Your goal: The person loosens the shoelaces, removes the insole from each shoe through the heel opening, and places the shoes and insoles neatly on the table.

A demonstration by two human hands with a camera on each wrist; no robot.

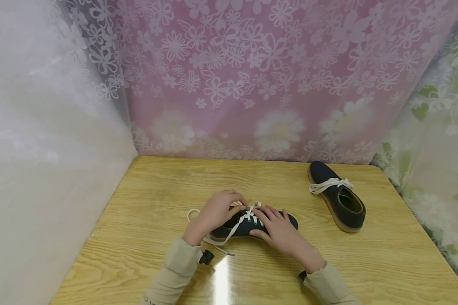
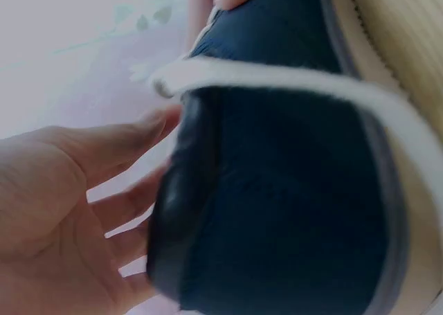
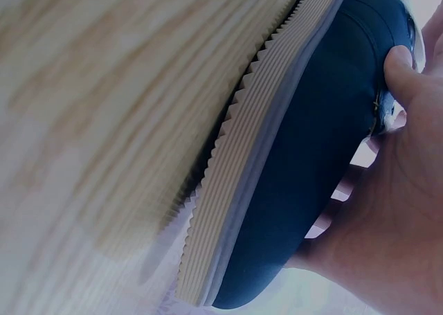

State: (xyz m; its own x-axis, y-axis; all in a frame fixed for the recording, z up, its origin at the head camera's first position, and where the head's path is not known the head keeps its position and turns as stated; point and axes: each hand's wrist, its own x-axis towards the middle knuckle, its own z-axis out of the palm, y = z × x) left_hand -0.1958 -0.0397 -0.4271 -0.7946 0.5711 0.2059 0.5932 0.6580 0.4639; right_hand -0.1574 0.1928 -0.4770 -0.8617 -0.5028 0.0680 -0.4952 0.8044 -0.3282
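A dark navy shoe [image 1: 241, 228] with white laces sits on the table, its toe to the right. My left hand [image 1: 218, 212] reaches over the shoe's opening. Its thumb and forefinger come together at the white shoelace [image 1: 248, 215] by the tongue, where the pinch is partly hidden. The left wrist view shows that hand [image 2: 76, 190] beyond the heel side, with a lace crossing the dark upper [image 2: 297, 183]. My right hand [image 1: 284, 231] grips the front of the shoe, thumb on the near side and fingers over the top; its thumb presses beside the eyelets in the right wrist view.
A matching navy shoe [image 1: 337, 197], its white lace wound across and tied, lies at the right on the wooden table [image 1: 168, 182]. One lace end [image 1: 225, 251] trails onto the table in front. Floral curtains [image 1: 233, 84] stand behind and at the sides.
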